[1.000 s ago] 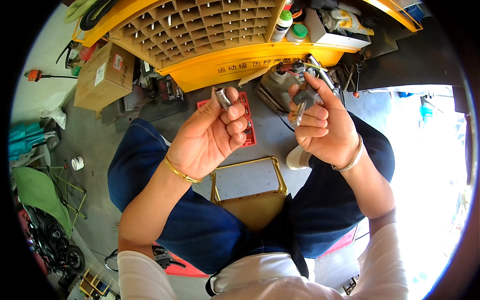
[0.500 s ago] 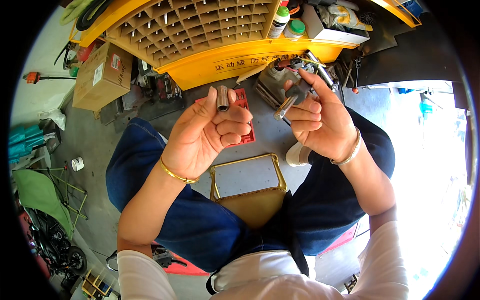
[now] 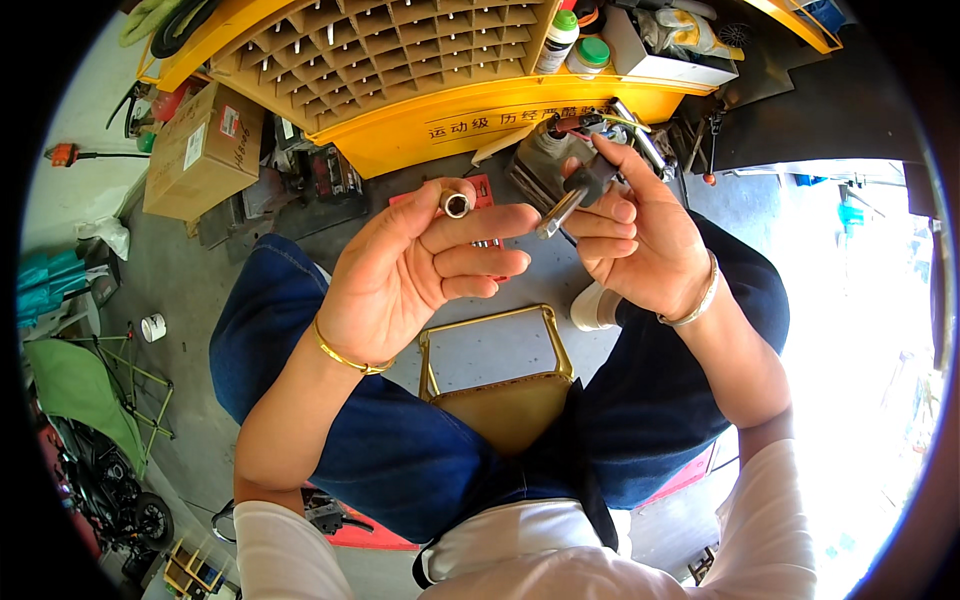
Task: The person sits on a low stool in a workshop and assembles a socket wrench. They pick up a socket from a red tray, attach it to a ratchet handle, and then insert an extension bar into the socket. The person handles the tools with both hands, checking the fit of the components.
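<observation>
Between the thumb and a bent finger of my left hand [image 3: 385,270] is a short metal socket [image 3: 456,205], its hollow end turned toward me. The other fingers of that hand stretch out to the right. My right hand [image 3: 655,240] grips a tool with a black body and a metal shaft [image 3: 562,212], which points down and left toward the left fingertips. Socket and shaft are apart. Much of the tool is hidden by my right fingers. Behind my left hand lies a red tool tray [image 3: 480,188] with small pieces in it, mostly covered.
A gold-framed stool [image 3: 505,405] stands between my knees. Beyond my hands are a yellow cabinet [image 3: 390,148] with a cardboard compartment rack, a greyish container [image 3: 540,165], and two green-lidded jars [image 3: 590,58]. A cardboard box [image 3: 200,150] is at the far left.
The socket has tilted so its hollow end faces me more, and my left fingers have stretched out to the right. The tool's shaft has swung slightly left and up.
</observation>
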`<move>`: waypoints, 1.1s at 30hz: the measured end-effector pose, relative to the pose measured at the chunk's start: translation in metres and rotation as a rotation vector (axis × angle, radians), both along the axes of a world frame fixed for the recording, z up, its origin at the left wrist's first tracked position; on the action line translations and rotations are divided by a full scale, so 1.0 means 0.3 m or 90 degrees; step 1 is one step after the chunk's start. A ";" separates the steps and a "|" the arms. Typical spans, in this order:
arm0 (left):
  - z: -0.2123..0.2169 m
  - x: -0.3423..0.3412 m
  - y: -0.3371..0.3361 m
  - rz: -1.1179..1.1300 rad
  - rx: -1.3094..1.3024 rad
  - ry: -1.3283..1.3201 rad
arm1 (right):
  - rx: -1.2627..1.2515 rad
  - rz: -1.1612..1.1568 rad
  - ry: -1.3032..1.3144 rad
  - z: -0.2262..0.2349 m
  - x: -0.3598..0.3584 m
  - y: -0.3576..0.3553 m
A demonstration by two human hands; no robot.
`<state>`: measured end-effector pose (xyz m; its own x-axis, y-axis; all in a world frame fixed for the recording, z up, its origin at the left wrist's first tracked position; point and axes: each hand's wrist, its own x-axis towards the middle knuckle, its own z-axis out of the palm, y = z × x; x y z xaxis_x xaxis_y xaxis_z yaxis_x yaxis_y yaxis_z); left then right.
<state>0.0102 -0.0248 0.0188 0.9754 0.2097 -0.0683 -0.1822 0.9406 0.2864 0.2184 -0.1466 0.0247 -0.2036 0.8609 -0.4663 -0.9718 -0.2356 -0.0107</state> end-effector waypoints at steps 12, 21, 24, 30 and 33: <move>-0.002 -0.007 0.004 0.084 0.135 0.067 | 0.111 -0.109 -0.347 0.079 -0.012 0.002; 0.010 0.003 -0.017 0.480 0.898 0.173 | 0.205 -0.250 -0.897 0.124 -0.064 -0.045; -0.004 0.008 -0.008 0.569 0.978 0.201 | 0.324 -0.266 -1.021 0.123 -0.075 -0.068; -0.002 -0.026 0.011 0.497 1.136 0.182 | 0.697 -0.256 -1.264 0.143 -0.052 -0.068; -0.002 -0.030 0.011 0.503 1.155 0.172 | 0.714 -0.297 -1.309 0.128 -0.078 -0.061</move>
<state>0.0011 -0.0214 0.0183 0.6522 0.4908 0.5777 -0.1313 -0.6774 0.7238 0.1950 -0.1650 0.0631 -0.0675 0.6589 0.7492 0.4797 0.6798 -0.5547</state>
